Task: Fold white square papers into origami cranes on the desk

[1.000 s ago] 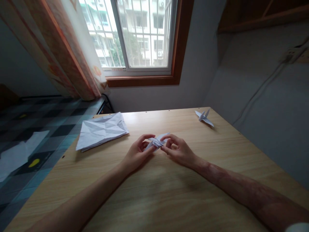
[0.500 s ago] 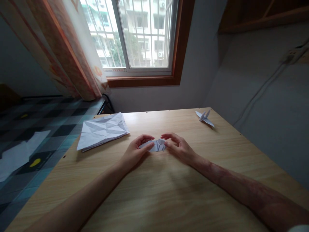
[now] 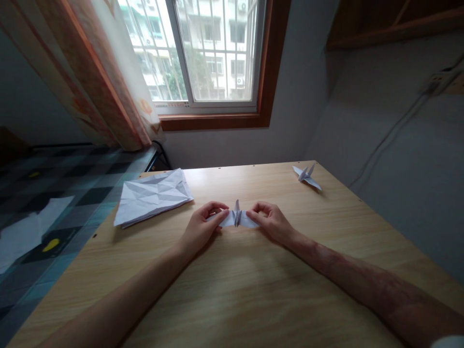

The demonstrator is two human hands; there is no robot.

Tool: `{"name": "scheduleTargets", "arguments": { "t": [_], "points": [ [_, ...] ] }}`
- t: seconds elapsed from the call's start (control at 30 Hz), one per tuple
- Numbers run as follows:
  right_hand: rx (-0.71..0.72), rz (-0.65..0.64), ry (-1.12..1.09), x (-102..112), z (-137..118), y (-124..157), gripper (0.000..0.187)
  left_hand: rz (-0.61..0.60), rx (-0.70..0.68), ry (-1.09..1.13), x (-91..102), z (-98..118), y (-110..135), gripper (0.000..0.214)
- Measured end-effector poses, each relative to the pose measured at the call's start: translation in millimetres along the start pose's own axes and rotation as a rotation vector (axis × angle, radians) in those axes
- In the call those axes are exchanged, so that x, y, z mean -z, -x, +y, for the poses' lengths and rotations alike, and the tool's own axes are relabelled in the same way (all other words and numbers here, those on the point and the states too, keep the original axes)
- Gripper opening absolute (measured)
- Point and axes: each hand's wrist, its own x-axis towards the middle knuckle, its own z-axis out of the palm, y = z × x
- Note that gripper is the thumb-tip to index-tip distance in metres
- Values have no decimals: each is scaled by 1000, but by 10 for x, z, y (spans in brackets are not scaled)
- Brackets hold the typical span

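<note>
A white paper crane (image 3: 237,218) is held between both hands over the middle of the table, its two wings spread sideways and a narrow point standing up at its centre. My left hand (image 3: 207,220) pinches the left wing between thumb and fingers. On the other side, my right hand (image 3: 271,220) grips the right wing the same way. The wing tips are partly hidden by the fingers.
A second paper crane (image 3: 307,177) sits at the table's far right corner. Creased white paper sheets (image 3: 154,197) lie stacked at the far left of the wooden table (image 3: 232,290). Left of it is a checked bed (image 3: 21,299) with loose paper (image 3: 32,229).
The right hand has moved from the crane's centre to its right wing. Both wings now lie spread out, and the upright point shows between the hands.
</note>
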Motion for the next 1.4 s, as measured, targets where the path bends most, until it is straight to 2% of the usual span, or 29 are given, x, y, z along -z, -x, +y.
{"name": "scheduleTargets", "arguments": {
  "t": [0.13,0.27,0.37,0.47,0.63,0.9,1.07,1.27,1.4],
  "points": [
    [-11,-22,-135,6,54,-41,32,86,-18,-32,18,27,-12,45],
    [10,11,-154,150,62,-156,31,175,-58,-58,76,12,-35,52],
    [-54,164,-106,366,70,-285,31,150,-58,-134,113,-28,-47,50],
    [-118,430,-63,635,94,-405,42,67,-106,-216,121,-61,-50,46],
    [-106,619,9,999,145,-527,49,-6,-240,-281,115,-83,-57,33],
    [-77,683,214,1217,288,-587,50,-39,-291,-333,127,-73,-60,25],
    [-97,727,455,1338,342,-570,36,-45,-290,-353,116,-38,-51,23],
    [-87,791,690,1365,340,-555,22,-58,-288,-364,119,-36,-44,23],
    [-93,787,710,1379,366,-563,18,-58,-295,-360,116,-41,-48,24]
  ]
}}
